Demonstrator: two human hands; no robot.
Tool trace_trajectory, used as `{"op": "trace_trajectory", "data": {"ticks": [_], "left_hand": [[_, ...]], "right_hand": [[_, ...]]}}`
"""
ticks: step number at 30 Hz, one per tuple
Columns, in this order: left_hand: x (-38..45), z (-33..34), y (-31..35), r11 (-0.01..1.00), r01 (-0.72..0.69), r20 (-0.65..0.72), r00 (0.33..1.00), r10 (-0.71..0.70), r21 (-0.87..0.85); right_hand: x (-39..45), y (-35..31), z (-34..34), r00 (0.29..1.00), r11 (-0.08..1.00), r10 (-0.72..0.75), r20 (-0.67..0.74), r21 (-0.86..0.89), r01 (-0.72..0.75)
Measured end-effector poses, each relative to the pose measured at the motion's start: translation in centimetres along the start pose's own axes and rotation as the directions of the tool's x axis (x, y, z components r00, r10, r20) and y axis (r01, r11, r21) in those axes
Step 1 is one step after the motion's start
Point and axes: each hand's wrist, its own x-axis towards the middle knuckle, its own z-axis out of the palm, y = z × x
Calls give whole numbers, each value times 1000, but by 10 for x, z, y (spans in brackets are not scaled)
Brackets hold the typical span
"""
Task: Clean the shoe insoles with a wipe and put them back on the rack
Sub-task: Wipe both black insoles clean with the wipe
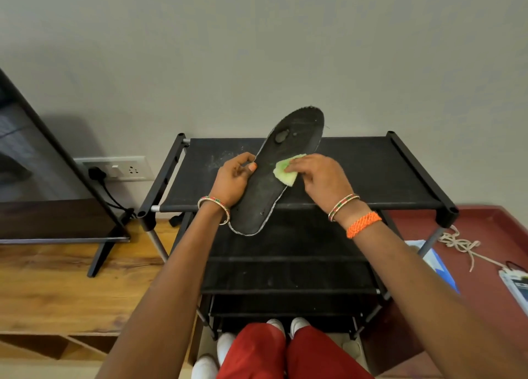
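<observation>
The right hand [320, 178] presses its fingertips together on a green wipe [285, 170] and holds it flat against the insole [265, 184]. The wipe sits at about mid-length of the insole, near its right edge. The left hand [233, 180] clamps the insole's left edge at the same height, thumb on the upper face, fingers curled behind.

The insole is held in the air at centre frame, above the top shelf of the rack [371, 173]. Its long axis runs from lower left to upper right: the heel lies at lower centre, just by the left wrist, and the toe points to the wall at upper centre. From the wipe, the uncleaned lengths therefore lie along this diagonal, toe up and right, heel down and left. The right hand is the nearer to the toe; the left wrist is the nearer to the heel.

A grey mark shows near the toe; whether it is dirt or wear cannot be told. The underside of the insole is hidden. The left fingers behind the insole are not visible. No second insole is in view. The rack's lower shelves are dark and partly covered by the arms.
</observation>
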Motion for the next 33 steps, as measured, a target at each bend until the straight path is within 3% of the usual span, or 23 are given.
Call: {"op": "trace_trajectory", "data": {"ticks": [2,4,6,8,10,12,14,16,18,19,21,23,24,25,27,29,31,33], "left_hand": [[1,2,1,1000,-13,17,1000,13,2],[4,2,1,1000,-25,29,999,26,-11],[4,1,-1,999,-18,22,1000,19,-28],[3,1,-1,999,-28,11,1000,28,-36],[3,2,0,1000,-23,2,1000,23,-14],[2,3,1,1000,-16,-3,1000,16,9],[4,3,-1,999,-35,-3,999,35,27],[5,2,-3,998,-62,16,998,61,32],[5,1,-3,996,-80,24,997,79,25],[4,1,-2,996,-80,21,997,79,24],[2,2,1,998,-54,25,998,53,11],[1,2,2,1000,-31,42,999,30,6],[2,2,2,999,-31,49,998,31,13],[3,1,1,999,-36,53,998,35,22],[4,1,1,998,-62,58,996,60,25],[4,1,1,997,-80,61,995,79,-2],[2,1,1,997,-78,56,995,79,-13],[1,1,1,999,-51,58,997,51,-9]], "right_hand": [[-9,-16,6,991,991,-132,28,36,131],[-23,-41,12,909,917,-398,127,75,391],[-26,-50,15,824,853,-519,226,90,513],[-12,-35,11,867,887,-461,191,80,454],[3,-9,8,972,974,-226,63,43,223],[9,1,7,999,999,-41,-15,17,42],[3,-13,12,992,992,-127,0,1,127],[-12,-32,17,916,922,-384,118,-5,387],[-12,-33,11,862,884,-456,219,6,467],[-4,-26,7,886,904,-418,203,-7,428],[11,-7,1,977,979,-200,80,-24,202],[18,6,-1,999,999,23,-34,-25,-24],[18,4,0,997,997,67,-41,-29,-69],[13,-3,2,998,998,46,-31,-33,-47],[-4,-22,9,981,980,-192,24,-54,193],[-18,-34,12,898,899,-424,118,-65,433],[-15,-27,7,898,898,-424,119,-75,434],[-7,-10,1,968,966,-247,-46,-86,242]]}}
